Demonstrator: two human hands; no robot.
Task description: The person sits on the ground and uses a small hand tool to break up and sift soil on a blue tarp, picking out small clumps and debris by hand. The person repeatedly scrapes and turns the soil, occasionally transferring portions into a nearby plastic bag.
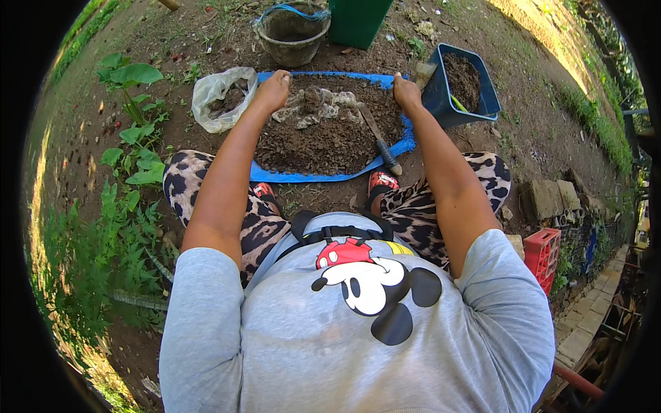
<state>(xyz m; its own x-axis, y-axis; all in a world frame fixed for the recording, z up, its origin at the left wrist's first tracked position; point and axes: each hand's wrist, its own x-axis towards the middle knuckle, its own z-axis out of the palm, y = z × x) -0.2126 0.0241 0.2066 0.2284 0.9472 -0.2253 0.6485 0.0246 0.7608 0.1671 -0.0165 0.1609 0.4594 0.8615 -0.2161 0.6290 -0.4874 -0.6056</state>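
A blue plastic sheet (320, 178) lies on the ground before me, heaped with dark crumbly soil (320, 144). My left hand (273, 92) grips its far left edge, next to a translucent plastic bag (206, 116) holding soil. At the far right corner, my right hand (407, 93) pinches the same sheet. Between the hands, soil-stained whitish cloth (341, 99), perhaps gloves, rests on the heap with a clod on it. A blade tool with a dark handle (384, 152) lies across the right side of the soil, its handle end over the sheet's near edge.
Right of the sheet stands a blue square bucket (441, 111) with soil and a yellow-green strip inside; a pale container (424, 75) touches it. Beyond are a round grey bucket (292, 49) with blue twine and a green bin (359, 23). Leafy plants (137, 134) grow left; a red crate (539, 258) sits right.
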